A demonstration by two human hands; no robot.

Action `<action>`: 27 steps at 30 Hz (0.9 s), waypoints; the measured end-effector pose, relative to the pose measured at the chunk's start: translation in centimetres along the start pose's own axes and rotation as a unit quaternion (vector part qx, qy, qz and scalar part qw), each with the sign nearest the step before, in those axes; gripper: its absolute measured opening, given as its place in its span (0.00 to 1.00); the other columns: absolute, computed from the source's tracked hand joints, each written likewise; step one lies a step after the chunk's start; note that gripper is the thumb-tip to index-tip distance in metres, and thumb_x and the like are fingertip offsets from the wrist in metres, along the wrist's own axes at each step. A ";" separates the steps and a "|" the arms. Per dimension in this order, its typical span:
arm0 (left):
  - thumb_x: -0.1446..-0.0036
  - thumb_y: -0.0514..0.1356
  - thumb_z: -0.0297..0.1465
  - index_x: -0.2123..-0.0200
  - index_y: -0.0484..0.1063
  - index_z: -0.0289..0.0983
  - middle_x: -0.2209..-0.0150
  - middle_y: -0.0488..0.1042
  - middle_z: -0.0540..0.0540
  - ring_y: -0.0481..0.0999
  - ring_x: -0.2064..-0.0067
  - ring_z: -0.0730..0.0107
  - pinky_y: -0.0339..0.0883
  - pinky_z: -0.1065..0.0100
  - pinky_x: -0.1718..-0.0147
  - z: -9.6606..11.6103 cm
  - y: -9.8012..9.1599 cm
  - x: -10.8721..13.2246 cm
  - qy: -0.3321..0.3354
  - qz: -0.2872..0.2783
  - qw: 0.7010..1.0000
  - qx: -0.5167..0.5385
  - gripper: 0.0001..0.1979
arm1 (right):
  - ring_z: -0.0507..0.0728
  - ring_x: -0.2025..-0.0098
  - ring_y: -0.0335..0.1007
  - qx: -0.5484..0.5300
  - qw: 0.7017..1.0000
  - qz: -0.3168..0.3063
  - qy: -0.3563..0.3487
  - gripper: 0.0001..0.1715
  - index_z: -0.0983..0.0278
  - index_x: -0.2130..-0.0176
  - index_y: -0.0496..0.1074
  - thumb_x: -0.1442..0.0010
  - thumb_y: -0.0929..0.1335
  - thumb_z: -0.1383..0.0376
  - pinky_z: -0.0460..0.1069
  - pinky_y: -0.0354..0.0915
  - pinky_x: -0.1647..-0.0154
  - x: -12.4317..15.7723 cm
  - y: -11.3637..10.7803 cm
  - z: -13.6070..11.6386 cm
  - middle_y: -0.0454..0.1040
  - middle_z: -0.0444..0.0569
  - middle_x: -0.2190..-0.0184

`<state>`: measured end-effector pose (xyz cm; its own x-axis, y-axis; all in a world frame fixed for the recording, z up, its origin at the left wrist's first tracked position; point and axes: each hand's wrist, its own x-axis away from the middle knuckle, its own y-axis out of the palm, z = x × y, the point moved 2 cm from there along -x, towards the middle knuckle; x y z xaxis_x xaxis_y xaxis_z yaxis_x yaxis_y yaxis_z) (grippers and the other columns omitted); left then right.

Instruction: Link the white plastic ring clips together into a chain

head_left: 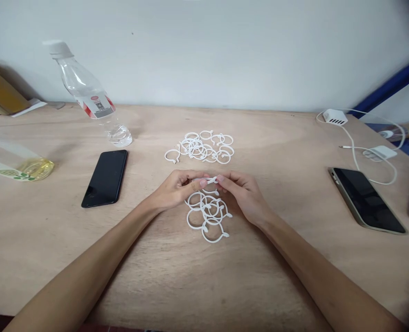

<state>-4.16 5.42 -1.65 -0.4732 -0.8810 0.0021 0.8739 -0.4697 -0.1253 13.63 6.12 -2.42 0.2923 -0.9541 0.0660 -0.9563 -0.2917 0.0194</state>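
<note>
Between both hands, just above the table, is a white plastic ring with small end tabs. The fingers of my left hand pinch its left side, and my right hand pinches it near the tabs. Fingers cover much of this ring. Below the hands lies a pile of white rings whose tabs appear pressed together. Beyond the hands, another pile of white rings overlaps on the wood; the leftmost ring there has its two tabs apart.
A black phone, a clear water bottle and a bottle with yellow liquid are on the left. To the right are a second phone, a white charger, its cable and a white power block. A wall bounds the back.
</note>
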 end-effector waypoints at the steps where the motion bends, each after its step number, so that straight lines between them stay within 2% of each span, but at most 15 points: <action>1: 0.39 0.58 0.40 0.53 0.77 0.34 0.57 0.80 0.42 0.77 0.59 0.65 0.69 0.68 0.59 0.0 0.0 0.0 -0.002 0.002 1.000 -0.007 0.19 | 0.50 0.74 0.61 0.003 1.000 -0.001 0.001 0.18 0.64 0.76 0.72 0.47 0.71 0.52 0.46 0.60 0.72 0.0 0.0 0.0 0.68 0.42 0.78; 7: 0.39 0.57 0.40 0.54 0.77 0.33 0.59 0.79 0.43 0.76 0.61 0.66 0.68 0.69 0.62 -0.2 -0.2 0.0 -0.011 0.002 1.000 -0.024 0.19 | 0.49 0.77 0.58 0.009 1.000 -0.003 0.009 0.20 0.64 0.78 0.69 0.49 0.71 0.52 0.46 0.58 0.75 0.3 0.2 -0.2 0.66 0.41 0.80; 10: 0.40 0.57 0.41 0.53 0.76 0.34 0.59 0.79 0.43 0.76 0.60 0.67 0.68 0.69 0.62 -0.1 -0.2 0.0 -0.017 0.000 1.000 -0.018 0.19 | 0.49 0.76 0.60 0.020 1.000 -0.003 0.007 0.19 0.64 0.77 0.70 0.47 0.70 0.52 0.46 0.58 0.74 0.2 0.1 -0.2 0.68 0.42 0.79; 13: 0.40 0.58 0.41 0.54 0.76 0.33 0.59 0.79 0.43 0.76 0.61 0.67 0.67 0.69 0.62 -0.1 -0.2 0.0 -0.023 0.009 1.000 -0.019 0.19 | 0.52 0.74 0.63 0.110 0.992 0.047 -0.046 0.17 0.64 0.73 0.74 0.43 0.68 0.53 0.48 0.60 0.71 -0.7 -0.8 0.0 0.71 0.44 0.77; 14: 0.40 0.58 0.41 0.55 0.77 0.33 0.59 0.79 0.43 0.76 0.61 0.67 0.67 0.69 0.62 -0.1 -0.2 0.0 -0.025 0.013 0.999 -0.022 0.19 | 0.52 0.73 0.64 0.164 0.980 0.079 -0.077 0.16 0.64 0.71 0.75 0.42 0.67 0.55 0.49 0.61 0.69 -1.2 -1.3 0.1 0.72 0.45 0.76; 16: 0.41 0.58 0.41 0.57 0.77 0.32 0.60 0.79 0.43 0.76 0.61 0.66 0.67 0.69 0.62 -0.1 -0.2 0.0 -0.026 0.019 0.999 -0.025 0.19 | 0.55 0.69 0.66 0.288 0.937 0.135 -0.146 0.12 0.64 0.65 0.77 0.43 0.67 0.60 0.51 0.63 0.65 -2.3 -2.2 0.4 0.75 0.48 0.70; 18: 0.41 0.59 0.42 0.57 0.77 0.32 0.60 0.79 0.43 0.76 0.61 0.66 0.68 0.69 0.62 -0.1 -0.2 0.1 -0.023 0.019 0.999 -0.024 0.19 | 0.57 0.67 0.68 0.368 0.903 0.139 -0.173 0.16 0.65 0.56 0.76 0.43 0.67 0.62 0.53 0.64 0.61 -3.4 -2.7 0.9 0.75 0.49 0.68; 21: 0.42 0.59 0.42 0.55 0.77 0.33 0.59 0.79 0.42 0.76 0.60 0.64 0.69 0.67 0.62 -0.1 -0.2 0.1 -0.021 0.023 0.999 -0.029 0.20 | 0.58 0.64 0.69 0.449 0.870 0.122 -0.166 0.15 0.63 0.56 0.77 0.42 0.66 0.64 0.55 0.64 0.57 -4.4 -2.9 1.4 0.75 0.51 0.66; 24: 0.41 0.58 0.43 0.53 0.76 0.33 0.57 0.80 0.41 0.77 0.58 0.61 0.70 0.65 0.61 0.0 -0.1 0.2 -0.022 0.037 0.998 -0.043 0.21 | 0.58 0.63 0.68 0.438 0.871 0.126 -0.183 0.10 0.63 0.63 0.78 0.41 0.66 0.65 0.55 0.65 0.57 -4.3 -2.8 1.4 0.75 0.52 0.65; 27: 0.40 0.57 0.42 0.50 0.75 0.34 0.51 0.78 0.41 0.76 0.52 0.58 0.69 0.62 0.53 0.1 0.1 0.1 0.002 0.062 0.996 -0.068 0.21 | 0.56 0.66 0.67 0.365 0.895 0.162 -0.200 0.09 0.64 0.65 0.76 0.42 0.66 0.64 0.53 0.64 0.61 -3.6 -2.9 0.8 0.74 0.51 0.67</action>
<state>-4.18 5.27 -1.60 -0.3639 -0.9311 -0.0260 0.9024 -0.3455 -0.2576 15.38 10.41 -3.52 0.1159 -0.9027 -0.4143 -0.7787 0.1764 -0.6021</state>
